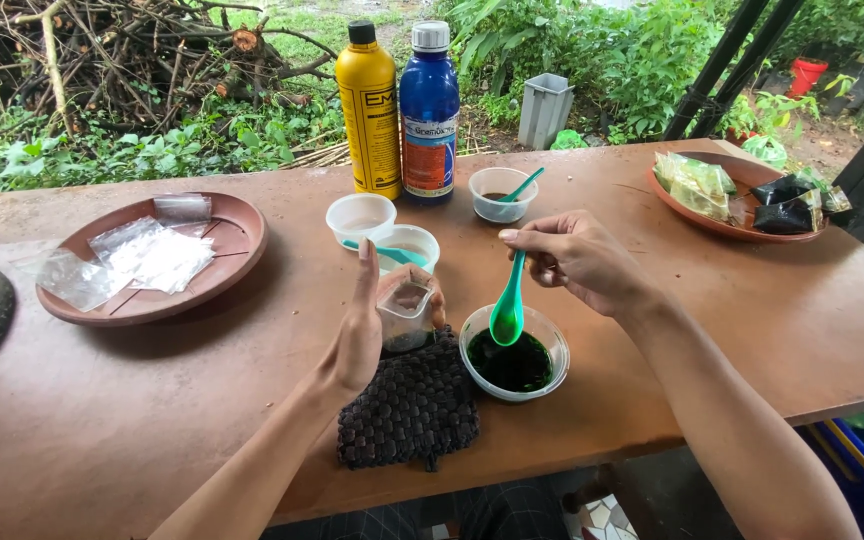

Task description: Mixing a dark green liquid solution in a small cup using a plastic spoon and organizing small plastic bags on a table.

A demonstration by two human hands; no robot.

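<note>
**Hands at work with a green spoon and a small bag over a bowl of dark liquid**

Right hand [577, 258] pinches the handle of a green spoon [508, 305], fingers closed on it, the spoon's bowl hanging just above a clear bowl of dark green liquid [514, 355] directly below the hand. Left hand [372, 325] is clamped around a small clear plastic bag [406, 312], held upright just left of that bowl, over a dark woven mat [410, 405]. Just beyond the left hand stand two white cups [360, 215], one holding a teal spoon. Farther beyond are a yellow bottle [369, 110] and a blue bottle [429, 110]. Well left of the left hand, a brown plate [237, 245] holds empty clear bags on the brown bench [102, 420].
</note>
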